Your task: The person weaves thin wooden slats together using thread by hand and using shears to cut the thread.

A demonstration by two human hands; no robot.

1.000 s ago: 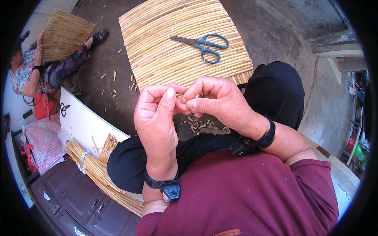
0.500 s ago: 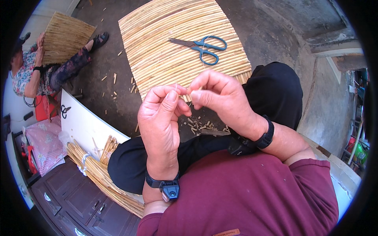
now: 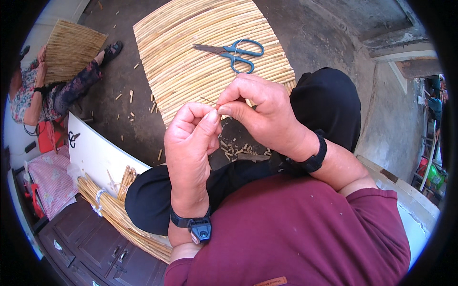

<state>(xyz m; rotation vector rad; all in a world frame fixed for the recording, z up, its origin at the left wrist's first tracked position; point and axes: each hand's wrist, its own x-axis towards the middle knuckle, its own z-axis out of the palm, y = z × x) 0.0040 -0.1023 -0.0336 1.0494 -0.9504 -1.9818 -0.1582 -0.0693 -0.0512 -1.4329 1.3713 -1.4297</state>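
Observation:
My left hand [image 3: 188,140] and my right hand [image 3: 265,114] meet at the fingertips in the middle of the view, both pinched. Between them is a thin needle-like piece [image 3: 208,100], its free tip pointing up-left. Whether a thread is attached at the fingertips is too small to tell. Beyond my hands lies a mat of pale reed sticks [image 3: 179,57], with teal-handled scissors [image 3: 223,49] on it, blades pointing left. A fine thread [image 3: 235,66] crosses the scissors and runs down behind my right hand.
A person [image 3: 33,100] at upper left holds another reed mat [image 3: 75,47]. A white board [image 3: 95,145] with dark scissors and a stick bundle [image 3: 114,212] stands left, by a dark cabinet [image 3: 81,250]. Cut pieces [image 3: 234,150] litter the floor. A wall [image 3: 386,128] rises right.
My right hand has risen a little and its fingers have closed in against my left's. The thin piece now sticks out up-left from the pinch. The whole view has shifted slightly.

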